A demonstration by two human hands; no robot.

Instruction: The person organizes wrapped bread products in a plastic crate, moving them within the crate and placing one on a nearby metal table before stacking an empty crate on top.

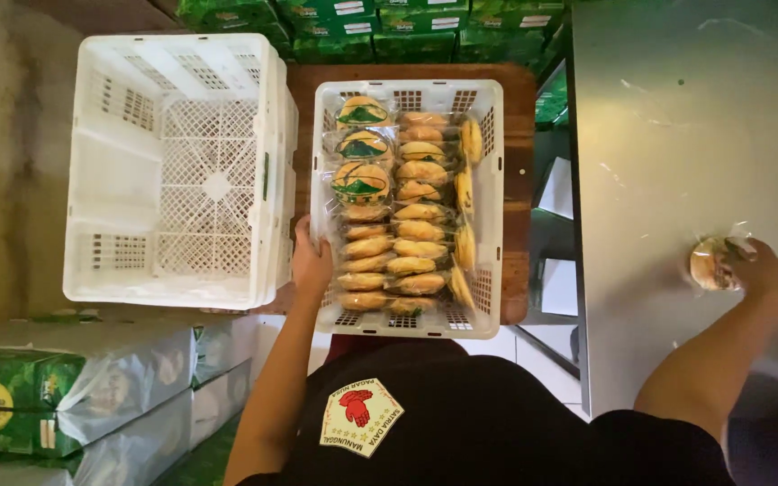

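A white plastic crate (488, 207) sits on a brown wooden stool, packed with several wrapped golden buns (407, 243) in rows. My left hand (310, 261) grips the crate's left wall near its front corner. My right hand (754, 270) reaches out over the grey metal table (677, 135) at the right and holds one wrapped bun (711, 263) in clear plastic against the tabletop.
An empty white crate (177, 171) stands to the left of the full one. Green cartons (362, 22) are stacked at the back. Plastic-wrapped green packs (74, 387) lie at the lower left. A gap with white floor tiles separates stool and table.
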